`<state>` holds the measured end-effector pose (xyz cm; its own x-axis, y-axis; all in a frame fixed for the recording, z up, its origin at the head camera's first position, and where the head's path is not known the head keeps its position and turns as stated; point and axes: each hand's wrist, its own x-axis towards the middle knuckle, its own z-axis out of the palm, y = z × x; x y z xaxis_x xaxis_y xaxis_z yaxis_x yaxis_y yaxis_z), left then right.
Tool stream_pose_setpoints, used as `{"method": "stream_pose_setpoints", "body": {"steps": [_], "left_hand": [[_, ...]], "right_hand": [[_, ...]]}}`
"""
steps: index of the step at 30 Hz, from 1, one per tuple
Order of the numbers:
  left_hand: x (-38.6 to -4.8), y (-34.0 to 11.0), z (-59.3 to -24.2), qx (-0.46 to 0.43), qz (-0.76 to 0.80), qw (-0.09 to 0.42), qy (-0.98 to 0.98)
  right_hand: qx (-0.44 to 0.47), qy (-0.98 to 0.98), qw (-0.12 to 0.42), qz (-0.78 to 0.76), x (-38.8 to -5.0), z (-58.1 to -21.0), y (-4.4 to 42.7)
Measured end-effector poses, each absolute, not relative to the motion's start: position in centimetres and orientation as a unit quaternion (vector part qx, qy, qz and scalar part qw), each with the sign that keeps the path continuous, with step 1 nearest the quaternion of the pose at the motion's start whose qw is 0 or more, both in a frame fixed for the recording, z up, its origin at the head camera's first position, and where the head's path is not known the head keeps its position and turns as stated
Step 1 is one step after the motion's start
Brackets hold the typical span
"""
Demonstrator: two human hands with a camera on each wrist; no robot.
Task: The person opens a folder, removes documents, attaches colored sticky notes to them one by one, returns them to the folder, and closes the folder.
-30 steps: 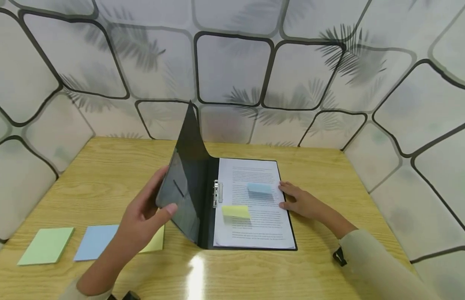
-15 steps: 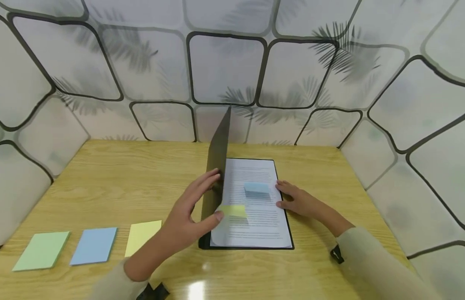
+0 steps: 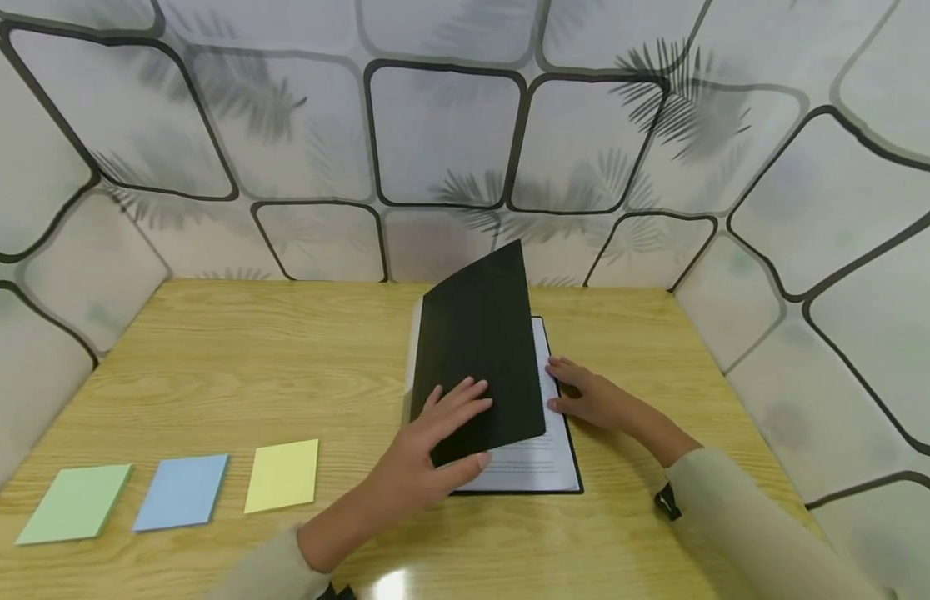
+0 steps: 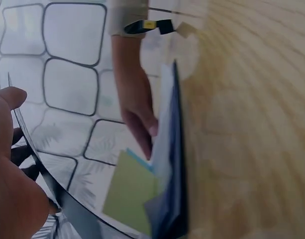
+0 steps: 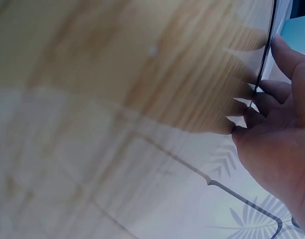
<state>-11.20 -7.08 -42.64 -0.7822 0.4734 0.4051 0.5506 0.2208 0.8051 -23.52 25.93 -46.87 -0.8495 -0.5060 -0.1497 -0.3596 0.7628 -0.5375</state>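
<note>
A black clip folder point(image 3: 480, 325) lies on the table with its cover raised at a slant over printed sheets point(image 3: 521, 473). Spread, fairly straight fingers of my left hand point(image 3: 420, 454) press on the cover's outer face, the thumb near its lower corner. My right hand point(image 3: 600, 404) rests its fingertips and thumb along the folder's right edge. In the left wrist view, a yellow sticky note point(image 4: 128, 191) and a sliver of a blue one point(image 4: 140, 159) stand out from the sheets. From the head, the cover hides both notes and the metal clip.
Green point(image 3: 75, 504), blue point(image 3: 182, 492) and yellow point(image 3: 282, 475) sticky-note pads sit in a row at the front left of the wooden table point(image 3: 285, 358). A patterned wall point(image 3: 442, 133) encloses the back and sides.
My left hand has swung the folder's cover from the left over to the right, from upright to leaning over the sheets. The right hand has stayed at the right edge.
</note>
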Motion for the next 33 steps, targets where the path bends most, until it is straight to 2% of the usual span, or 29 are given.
{"method": "stream_pose_setpoints", "body": {"steps": [11, 18, 25, 33], "left_hand": [[-11.8, -5.5, -44.7, -0.343, -0.439, -0.022, -0.831], [-12.2, -4.8, -45.2, -0.347, -0.365, -0.061, -0.862], [-12.5, -3.3, -45.8, -0.343, -0.303, -0.094, -0.884], [-12.5, -2.4, -46.1, -0.332, -0.275, -0.108, -0.896]], "right_hand": [[-0.256, 0.911, 0.129, -0.296, -24.1, -47.1, 26.3], [-0.167, 0.884, 0.193, -0.392, -24.2, -46.5, 26.3], [-0.11, 0.87, 0.22, -0.427, -23.8, -46.1, 26.5], [-0.175, 0.901, 0.183, -0.351, -23.7, -47.0, 26.0]]}}
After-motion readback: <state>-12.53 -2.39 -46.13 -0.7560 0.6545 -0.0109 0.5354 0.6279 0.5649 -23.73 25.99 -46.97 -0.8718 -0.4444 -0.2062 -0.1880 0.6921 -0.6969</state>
